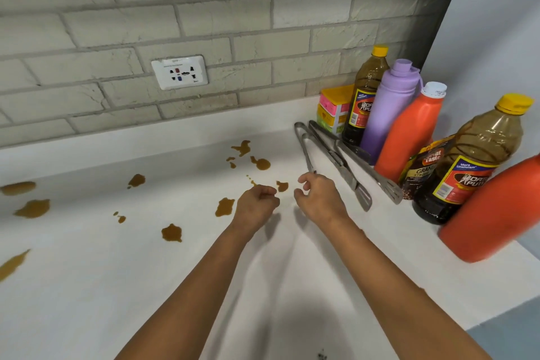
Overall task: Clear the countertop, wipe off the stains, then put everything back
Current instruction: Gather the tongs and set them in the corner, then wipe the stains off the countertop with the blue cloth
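White countertop [87, 286], spotted with brown stains [225, 206]: a scatter across the middle and more toward the left edge. Left hand [257, 204] over the counter centre, fingers curled into a loose fist, nothing in it; a stain lies just beside it. Right hand [318, 197] close alongside, fingers loosely bent and spread, holding nothing, near the end of the metal tongs [333, 161].

Two pairs of tongs lie flat, side by side, running diagonally toward the back wall. Right of them, grouped in the corner: two dark sauce bottles with yellow caps [467, 166], a purple flask [388, 108], an orange bottle with a white cap [409, 137], another orange bottle [493, 213] at the near right, a coffee pouch [423, 169], and stacked yellow-pink boxes [333, 109] against the wall.

Brick-pattern wall [204, 9] behind, with a white socket plate [179, 72].
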